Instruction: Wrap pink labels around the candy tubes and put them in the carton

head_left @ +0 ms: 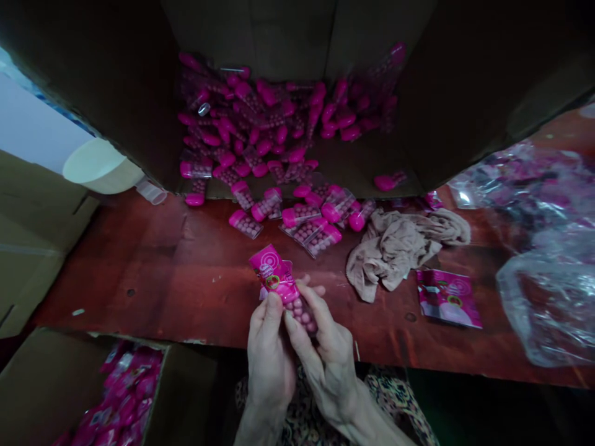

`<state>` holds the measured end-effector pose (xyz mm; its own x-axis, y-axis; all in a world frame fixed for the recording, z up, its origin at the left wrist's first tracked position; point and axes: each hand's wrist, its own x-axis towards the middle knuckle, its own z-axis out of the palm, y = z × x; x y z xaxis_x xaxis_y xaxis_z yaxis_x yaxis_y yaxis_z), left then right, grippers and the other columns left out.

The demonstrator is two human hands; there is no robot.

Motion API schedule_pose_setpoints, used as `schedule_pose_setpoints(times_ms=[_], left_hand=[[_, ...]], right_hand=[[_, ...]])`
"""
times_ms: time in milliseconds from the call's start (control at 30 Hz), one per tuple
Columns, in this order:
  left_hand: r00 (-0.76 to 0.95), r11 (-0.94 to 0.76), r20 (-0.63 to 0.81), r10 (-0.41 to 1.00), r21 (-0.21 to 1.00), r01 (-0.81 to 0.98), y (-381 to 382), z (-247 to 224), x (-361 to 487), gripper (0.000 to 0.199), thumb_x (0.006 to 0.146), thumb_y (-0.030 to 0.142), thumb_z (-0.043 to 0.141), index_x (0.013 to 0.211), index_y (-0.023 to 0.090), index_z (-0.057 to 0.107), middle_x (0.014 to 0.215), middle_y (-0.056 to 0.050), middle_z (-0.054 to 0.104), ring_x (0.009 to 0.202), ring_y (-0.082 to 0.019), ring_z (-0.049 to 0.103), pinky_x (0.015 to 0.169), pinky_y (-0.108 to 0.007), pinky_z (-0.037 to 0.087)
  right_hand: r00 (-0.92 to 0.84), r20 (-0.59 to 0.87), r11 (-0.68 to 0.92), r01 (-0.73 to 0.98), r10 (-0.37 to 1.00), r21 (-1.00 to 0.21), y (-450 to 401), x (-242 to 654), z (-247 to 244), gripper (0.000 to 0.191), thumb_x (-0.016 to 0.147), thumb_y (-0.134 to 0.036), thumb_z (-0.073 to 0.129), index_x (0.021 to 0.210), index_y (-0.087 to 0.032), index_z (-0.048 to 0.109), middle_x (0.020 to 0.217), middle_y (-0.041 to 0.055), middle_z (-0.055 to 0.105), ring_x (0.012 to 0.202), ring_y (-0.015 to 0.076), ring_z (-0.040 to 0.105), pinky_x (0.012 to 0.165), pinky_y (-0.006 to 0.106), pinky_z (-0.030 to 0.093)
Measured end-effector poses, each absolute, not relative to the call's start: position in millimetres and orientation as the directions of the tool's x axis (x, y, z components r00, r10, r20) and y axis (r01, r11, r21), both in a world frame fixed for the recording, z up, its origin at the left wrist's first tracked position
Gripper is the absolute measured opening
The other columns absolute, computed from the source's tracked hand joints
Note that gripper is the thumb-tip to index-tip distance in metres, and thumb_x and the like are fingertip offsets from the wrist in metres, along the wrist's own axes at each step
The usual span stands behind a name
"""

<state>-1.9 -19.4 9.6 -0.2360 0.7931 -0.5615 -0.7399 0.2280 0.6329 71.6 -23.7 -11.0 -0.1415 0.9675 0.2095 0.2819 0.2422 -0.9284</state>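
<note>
Over the table's front edge, my left hand (pixel 271 356) pinches a printed pink wrapper sleeve (pixel 268 266) between thumb and fingers. My right hand (pixel 329 359) is closed round a small clear container of pink candy balls (pixel 302 314), thumb and forefinger along its sides. The container's pink cap end meets the lower edge of the sleeve; how far it sits inside I cannot tell. Just beyond my hands lie several similar containers (pixel 300 215) with pink caps. Another printed sleeve (pixel 449 298) lies flat at the right.
A large cardboard box (pixel 288 37) on its side holds a heap of capped containers. A crumpled beige cloth (pixel 395 248) and clear plastic bags (pixel 548 303) lie on the right. Lower left, an open carton (pixel 160 384) holds pink packets. A white tub (pixel 100 166) stands at left on the red table (pixel 153 279).
</note>
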Motion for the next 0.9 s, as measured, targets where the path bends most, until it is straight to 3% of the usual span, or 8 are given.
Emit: schedule_pose_setpoints(times_ms=[100,200,433,667,900], left_hand=[[-0.285,0.204,-0.563,0.775,0.651,-0.731,-18,11,-7,0.027,0.075,0.036,0.062,0.082,0.011,0.07,0.08,-0.011,0.072,0.079,-0.022,0.067,0.082,-0.036,0.05],[-0.306,0.201,-0.549,0.778,0.679,-0.706,-16,13,-9,0.027,0.074,0.036,0.063,0.082,0.011,0.07,0.082,-0.012,0.072,0.078,-0.022,0.068,0.078,-0.035,0.052],[-0.362,0.207,-0.548,0.754,0.721,-0.661,-19,11,-2,0.028,0.073,0.039,0.063,0.082,0.014,0.069,0.071,-0.008,0.071,0.073,-0.021,0.068,0.069,-0.031,0.053],[-0.359,0.219,-0.585,0.727,0.693,-0.687,-26,8,7,0.024,0.077,0.037,0.06,0.085,0.017,0.068,0.075,-0.005,0.07,0.07,-0.014,0.064,0.069,-0.025,0.051],[-0.409,0.121,-0.531,0.742,0.706,-0.698,-19,7,-4,0.018,0.071,0.034,0.066,0.074,0.017,0.069,0.067,-0.001,0.065,0.061,-0.011,0.059,0.064,-0.023,0.049]], right_hand=[[-0.195,0.24,0.288,0.272,0.951,-0.918,-23,71,-12,0.057,0.089,-0.013,0.046,0.141,-0.021,0.025,0.127,0.0069,0.056,0.102,0.0167,0.062,0.086,0.024,0.053],[-0.247,0.292,0.352,0.246,0.924,-0.903,-22,69,-15,0.055,0.09,-0.013,0.044,0.141,-0.023,0.026,0.132,0.0063,0.05,0.111,0.0182,0.057,0.091,0.027,0.05],[-0.103,0.257,0.274,0.228,0.961,-0.934,-26,60,-18,0.046,0.089,-0.017,0.047,0.135,-0.018,0.041,0.12,0.008,0.06,0.098,0.0185,0.065,0.083,0.025,0.054],[-0.022,0.128,0.13,0.129,0.991,-0.983,-25,60,-21,0.036,0.088,-0.018,0.05,0.124,-0.018,0.053,0.108,0.0067,0.068,0.092,0.0177,0.067,0.079,0.025,0.056],[-0.073,-0.001,0.004,0.075,0.997,-0.997,-19,63,-16,0.035,0.088,-0.025,0.05,0.122,-0.02,0.051,0.1,0.0033,0.069,0.084,0.0134,0.066,0.072,0.02,0.054]])
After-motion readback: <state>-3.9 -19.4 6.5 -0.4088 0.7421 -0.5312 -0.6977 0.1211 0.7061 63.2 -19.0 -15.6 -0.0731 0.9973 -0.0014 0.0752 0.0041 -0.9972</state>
